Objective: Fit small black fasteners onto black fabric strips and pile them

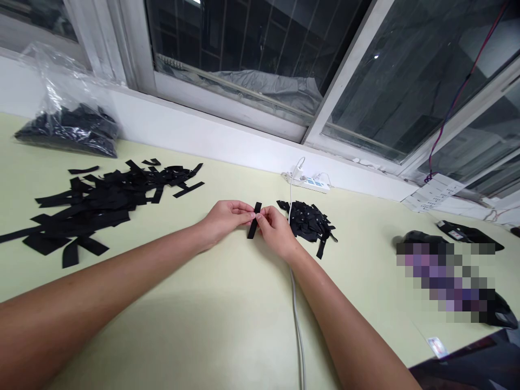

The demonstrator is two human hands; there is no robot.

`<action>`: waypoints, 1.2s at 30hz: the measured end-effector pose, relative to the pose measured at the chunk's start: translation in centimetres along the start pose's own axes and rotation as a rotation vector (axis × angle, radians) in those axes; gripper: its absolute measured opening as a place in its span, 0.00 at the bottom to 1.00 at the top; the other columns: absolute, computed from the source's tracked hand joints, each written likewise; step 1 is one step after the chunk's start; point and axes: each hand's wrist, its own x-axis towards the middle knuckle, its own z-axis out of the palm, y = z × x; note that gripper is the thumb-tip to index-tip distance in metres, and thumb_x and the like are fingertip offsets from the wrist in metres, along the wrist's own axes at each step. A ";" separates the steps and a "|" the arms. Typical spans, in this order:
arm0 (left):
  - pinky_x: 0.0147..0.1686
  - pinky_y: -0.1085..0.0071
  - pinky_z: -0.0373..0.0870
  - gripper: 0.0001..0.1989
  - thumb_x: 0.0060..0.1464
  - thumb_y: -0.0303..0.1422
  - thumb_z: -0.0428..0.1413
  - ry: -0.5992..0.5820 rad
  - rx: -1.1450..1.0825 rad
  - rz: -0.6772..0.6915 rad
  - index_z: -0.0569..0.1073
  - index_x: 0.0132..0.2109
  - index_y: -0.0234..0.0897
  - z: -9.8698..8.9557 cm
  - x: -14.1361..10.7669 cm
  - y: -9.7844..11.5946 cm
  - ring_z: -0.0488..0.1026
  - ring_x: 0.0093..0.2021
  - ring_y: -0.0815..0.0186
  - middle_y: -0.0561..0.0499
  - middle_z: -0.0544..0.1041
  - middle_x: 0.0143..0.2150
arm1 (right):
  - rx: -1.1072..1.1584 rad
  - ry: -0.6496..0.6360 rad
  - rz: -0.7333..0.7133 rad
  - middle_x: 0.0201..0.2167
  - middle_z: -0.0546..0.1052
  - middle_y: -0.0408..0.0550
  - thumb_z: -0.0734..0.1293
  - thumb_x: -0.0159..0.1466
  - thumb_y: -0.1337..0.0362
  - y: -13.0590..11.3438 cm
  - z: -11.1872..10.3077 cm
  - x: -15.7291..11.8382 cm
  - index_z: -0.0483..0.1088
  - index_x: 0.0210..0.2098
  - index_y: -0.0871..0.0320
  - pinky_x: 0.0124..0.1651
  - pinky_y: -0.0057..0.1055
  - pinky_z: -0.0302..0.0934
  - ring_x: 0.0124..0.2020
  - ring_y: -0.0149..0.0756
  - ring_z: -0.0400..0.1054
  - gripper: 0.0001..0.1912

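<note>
Between my two hands is a short black fabric strip (252, 228), held upright over the table. My left hand (226, 221) pinches it from the left side near its middle. From the right, the fingertips of my right hand (276, 227) close on the same strip. A small fastener may sit at the pinch, but the fingers hide it. Right beside my right hand lies a pile of black strips (311, 221) with tiny shiny spots. A larger, looser heap of black strips (109, 197) spreads over the table to the left.
A clear plastic bag (69, 122) of black pieces stands at the back left. A white power strip (311, 183) lies by the wall, and its grey cable (298, 325) runs under my right forearm. Dark objects, partly pixelated (439, 276), lie at right on the pale table (182, 336).
</note>
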 end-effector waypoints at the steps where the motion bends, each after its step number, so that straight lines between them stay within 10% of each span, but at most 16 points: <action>1: 0.50 0.62 0.74 0.13 0.46 0.32 0.67 -0.001 0.007 0.001 0.77 0.40 0.32 0.0 0.0 0.0 0.77 0.39 0.66 0.48 0.79 0.36 | 0.022 -0.002 0.015 0.28 0.72 0.43 0.66 0.62 0.54 0.1 0.0 0.1 0.66 0.35 0.54 0.33 0.31 0.61 0.29 0.34 0.65 0.11; 11: 0.48 0.64 0.74 0.11 0.50 0.33 0.63 -0.046 0.074 0.093 0.76 0.41 0.34 0.1 0.2 -0.4 0.77 0.41 0.65 0.48 0.79 0.39 | 0.252 -0.076 0.064 0.27 0.74 0.43 0.69 0.57 0.55 -0.6 0.0 0.1 0.70 0.36 0.58 0.35 0.30 0.64 0.28 0.31 0.67 0.14; 25: 0.41 0.68 0.70 0.14 0.46 0.36 0.64 -0.056 0.192 0.111 0.75 0.40 0.36 0.5 -0.4 0.2 0.74 0.37 0.66 0.51 0.77 0.35 | 0.366 0.137 0.193 0.25 0.68 0.39 0.69 0.52 0.56 -1.6 0.2 0.0 0.67 0.29 0.55 0.29 0.26 0.60 0.27 0.30 0.62 0.11; 36: 0.37 0.69 0.66 0.09 0.50 0.37 0.60 -0.077 0.170 0.078 0.75 0.36 0.37 0.5 -0.5 0.6 0.69 0.31 0.68 0.53 0.73 0.28 | 0.186 0.118 0.149 0.26 0.69 0.41 0.64 0.57 0.57 -0.4 0.1 0.3 0.67 0.30 0.56 0.32 0.29 0.62 0.29 0.32 0.64 0.09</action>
